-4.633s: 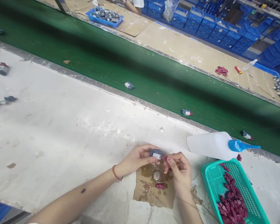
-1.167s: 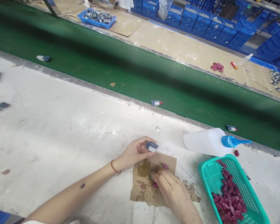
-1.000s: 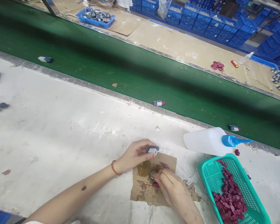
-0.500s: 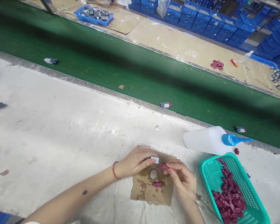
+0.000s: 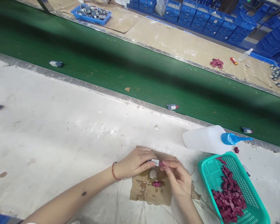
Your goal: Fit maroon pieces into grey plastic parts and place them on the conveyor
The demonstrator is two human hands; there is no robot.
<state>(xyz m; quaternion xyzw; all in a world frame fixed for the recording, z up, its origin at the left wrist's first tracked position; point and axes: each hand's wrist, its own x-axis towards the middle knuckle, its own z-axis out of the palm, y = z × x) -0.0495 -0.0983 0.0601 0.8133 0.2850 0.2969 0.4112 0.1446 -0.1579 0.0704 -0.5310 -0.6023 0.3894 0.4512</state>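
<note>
Since the earlier frame, the small notched maroon piece (image 5: 161, 164) has been brought up against the small white-and-dark-grey block (image 5: 155, 162). The block is pinched by the left hand (image 5: 135, 162), the maroon piece by the fingertips of the right hand (image 5: 180, 176); the hands are drawn close together, the contact lying between them. An end-to-end joining is judged to be in hand; careful alignment and steady, light pressure seem called for. Below the fingers, a round metal cap with a serrated rim (image 5: 152, 174) and a second maroon piece (image 5: 157, 184) are borne on stained brown cardboard (image 5: 162, 198). To the right, maroon pieces are held in a teal perforated plastic basket (image 5: 211, 172).
</note>
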